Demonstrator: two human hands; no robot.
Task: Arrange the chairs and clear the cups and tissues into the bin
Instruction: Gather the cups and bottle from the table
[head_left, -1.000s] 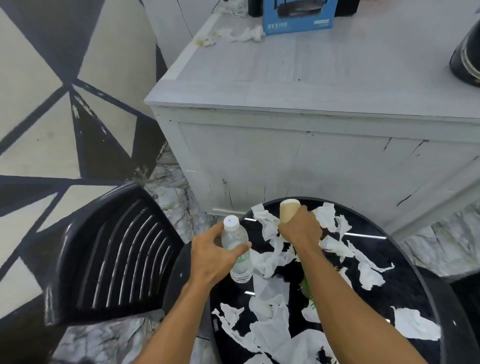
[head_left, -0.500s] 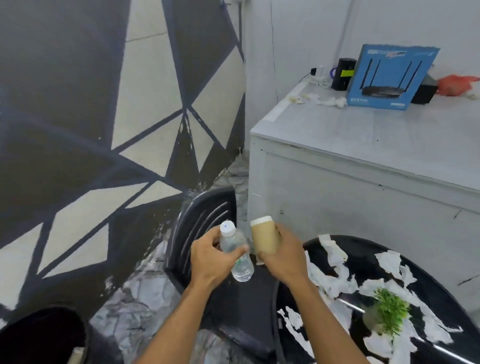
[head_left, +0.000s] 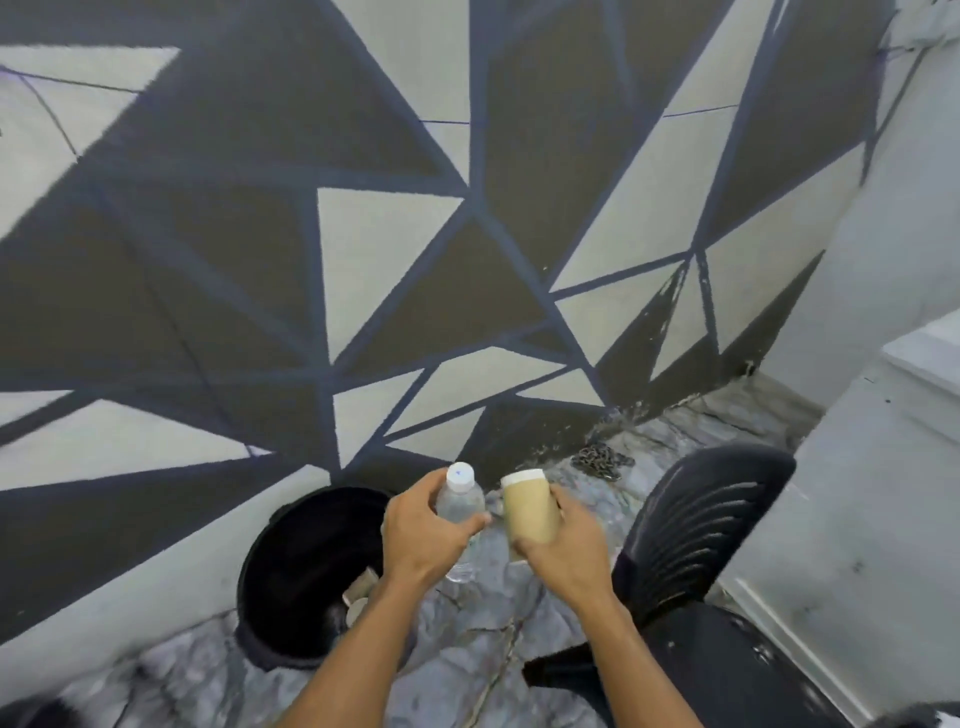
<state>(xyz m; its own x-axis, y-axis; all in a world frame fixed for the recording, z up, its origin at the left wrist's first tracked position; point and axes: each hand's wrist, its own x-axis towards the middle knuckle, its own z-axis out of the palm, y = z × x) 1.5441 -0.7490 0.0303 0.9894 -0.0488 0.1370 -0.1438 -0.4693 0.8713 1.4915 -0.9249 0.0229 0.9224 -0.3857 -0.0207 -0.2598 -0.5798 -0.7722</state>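
Our left hand (head_left: 423, 535) curls round a small clear water bottle (head_left: 460, 499) with a white cap, and our right hand (head_left: 566, 551) grips a tan paper cup (head_left: 530, 512) with a white rim. We hold the two side by side above the marbled floor (head_left: 467, 623). Just left of them stands the black bin (head_left: 291, 561) against the triangle-patterned wall (head_left: 389, 260), with tan scraps in its bottom. A black plastic chair (head_left: 696, 525) sits to the right, beside the white worktop (head_left: 919, 358).

The bin (head_left: 291, 561) gapes open just left of the left hand (head_left: 421, 535); a black chair (head_left: 701, 525) flanks the right hand (head_left: 566, 545); the wall (head_left: 395, 260) stands ahead.
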